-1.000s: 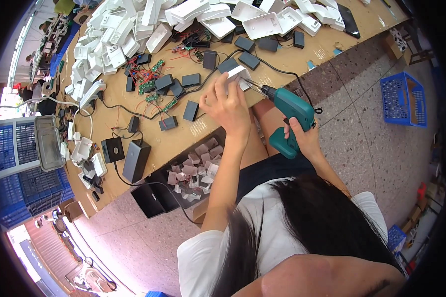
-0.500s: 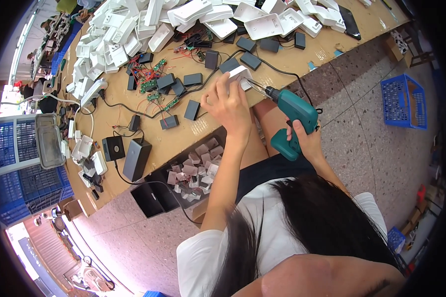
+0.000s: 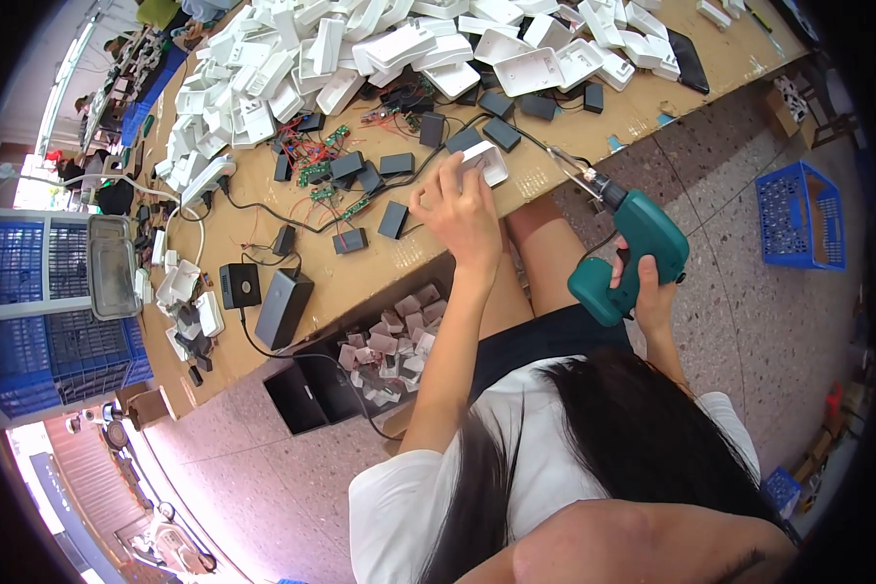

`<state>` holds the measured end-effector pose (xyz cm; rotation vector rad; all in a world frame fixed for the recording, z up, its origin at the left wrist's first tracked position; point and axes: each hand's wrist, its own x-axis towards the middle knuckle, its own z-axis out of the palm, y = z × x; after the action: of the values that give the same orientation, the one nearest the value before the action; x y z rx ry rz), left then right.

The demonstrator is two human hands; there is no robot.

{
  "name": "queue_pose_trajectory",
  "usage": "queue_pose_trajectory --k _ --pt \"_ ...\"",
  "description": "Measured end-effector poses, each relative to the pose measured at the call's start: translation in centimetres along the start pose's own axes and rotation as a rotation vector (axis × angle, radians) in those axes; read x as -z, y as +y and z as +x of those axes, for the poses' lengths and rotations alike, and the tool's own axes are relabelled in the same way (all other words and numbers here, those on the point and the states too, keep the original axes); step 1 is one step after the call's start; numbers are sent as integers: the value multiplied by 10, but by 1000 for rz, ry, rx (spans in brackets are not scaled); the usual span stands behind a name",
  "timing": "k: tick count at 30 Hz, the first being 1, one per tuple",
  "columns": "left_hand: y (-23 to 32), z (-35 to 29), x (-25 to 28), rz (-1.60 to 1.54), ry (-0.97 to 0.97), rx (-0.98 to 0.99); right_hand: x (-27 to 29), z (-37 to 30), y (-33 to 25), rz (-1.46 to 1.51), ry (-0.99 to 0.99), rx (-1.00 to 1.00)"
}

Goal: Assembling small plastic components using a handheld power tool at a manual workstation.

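My left hand [image 3: 460, 212] is closed around a small white plastic housing [image 3: 494, 167], held over the near edge of the table with its open hollow side showing. In my right hand [image 3: 656, 294] is a green pistol-grip power tool [image 3: 642, 238], its look that of a soldering gun, with a black nose and thin metal prongs. Its tip points up and left, apart from the housing. Just beyond my left hand lie several dark rectangular blocks [image 3: 501, 133] and a black cable [image 3: 428, 156].
White housings [image 3: 273, 78] are heaped along the far side of the cardboard-topped table [image 3: 399, 248]. Green circuit boards with red wires [image 3: 316, 175] lie left of my hand. Black boxes [image 3: 284, 307] stand near the edge. Below is a bin of white pieces [image 3: 384, 350]; a blue basket [image 3: 801, 216] stands right.
My right hand has drawn the green tool right and down, taking its tip out of the white housing. The left hand still holds the housing, and the view has shifted slightly.
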<state>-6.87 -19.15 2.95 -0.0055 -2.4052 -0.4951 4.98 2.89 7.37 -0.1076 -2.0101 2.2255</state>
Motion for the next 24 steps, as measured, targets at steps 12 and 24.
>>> queue_pose_trajectory --k 12,24 --pt "-8 -2 158 -128 -295 54 -2 -91 -84 7 25 55" --pt "-207 77 411 -850 -387 634 -99 -153 -128 18 10 116"
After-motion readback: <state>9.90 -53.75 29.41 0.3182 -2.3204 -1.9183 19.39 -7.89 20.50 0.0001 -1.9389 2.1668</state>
